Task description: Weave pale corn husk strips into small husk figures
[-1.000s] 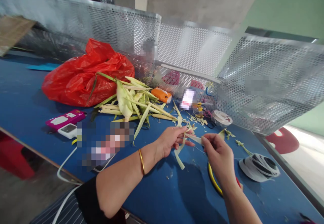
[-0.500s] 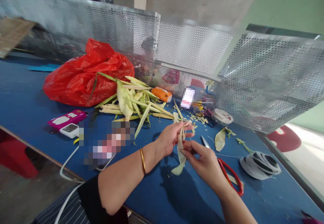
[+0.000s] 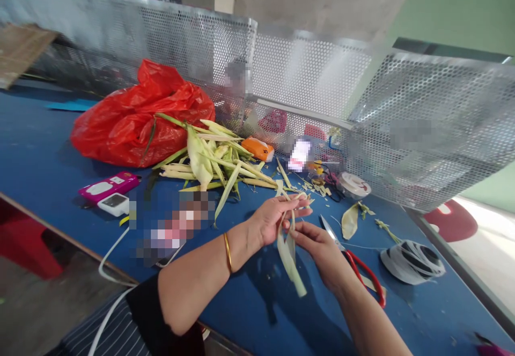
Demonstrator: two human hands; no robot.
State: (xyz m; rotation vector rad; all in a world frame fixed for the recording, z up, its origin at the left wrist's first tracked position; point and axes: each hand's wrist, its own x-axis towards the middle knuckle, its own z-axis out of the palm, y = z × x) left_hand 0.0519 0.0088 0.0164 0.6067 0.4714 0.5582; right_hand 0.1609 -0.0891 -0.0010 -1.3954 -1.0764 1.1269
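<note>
Pale green corn husk strips hang from between my hands over the blue table. My left hand, with a gold bangle on its wrist, is closed on their upper part between thumb and fingers. Against the right-hand strip, my right hand pinches with thumb and forefinger. Just right of it lie red-handled scissors, blades pointing away. Past them is a flat shaped piece of husk. A heap of corn husks lies beyond my left hand.
A red plastic bag sits behind the husks. Left are a pink device and a blurred phone-like thing. A roll of white tape or ribbon stands right. A perforated metal screen borders the table.
The hanging husk has turned and spread into two strips, its wide end now lower and further right. My right hand has shifted slightly, still pinching. The left hand stays nearly in place.
</note>
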